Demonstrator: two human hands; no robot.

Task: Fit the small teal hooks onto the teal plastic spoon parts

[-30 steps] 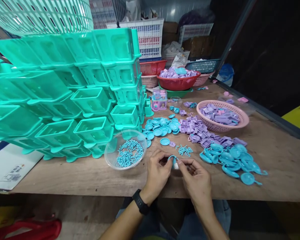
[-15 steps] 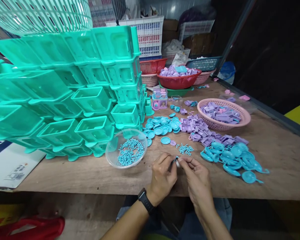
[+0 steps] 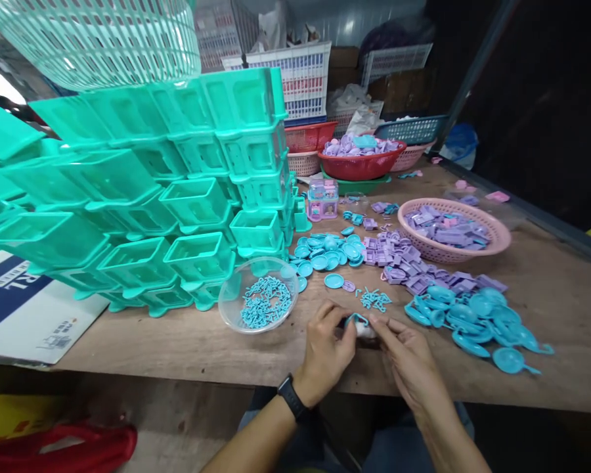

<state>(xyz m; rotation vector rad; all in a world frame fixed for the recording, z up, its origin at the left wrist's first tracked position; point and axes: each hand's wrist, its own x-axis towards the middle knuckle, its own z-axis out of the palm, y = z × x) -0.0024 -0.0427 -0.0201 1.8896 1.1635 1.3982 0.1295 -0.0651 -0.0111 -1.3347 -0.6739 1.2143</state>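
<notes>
A small blue hooked piece [image 3: 356, 320] is pinched between the fingertips of the left hand [image 3: 328, 348] and the right hand [image 3: 410, 360], both grips pressed together on it, with a small whitish part [image 3: 366, 332] held just beneath it against the right fingers; whether the two parts are already joined cannot be told. The pair is held low, just above the near edge of the wooden surface [image 3: 177, 341], presumably so that the hands can be steadied there and the loose stock kept within easy reach. Just beyond the grip a little scatter of blue clips [image 3: 374, 300] lies loose, and to its left a clear bowl [image 3: 259, 295] holds more of the same, kept together so that they do not spread. To the right of the grip blue ladle-shaped pieces [image 3: 477, 318] are heaped, and farther out lie lilac parts [image 3: 408, 266] and blue round lids [image 3: 328, 253], sorted by kind. A pink basket [image 3: 492, 246] of lilac parts stands well beyond on the right. Far left of the grip, teal housings [image 3: 177, 203] are stacked on their sides in rows, apparently to save room.
</notes>
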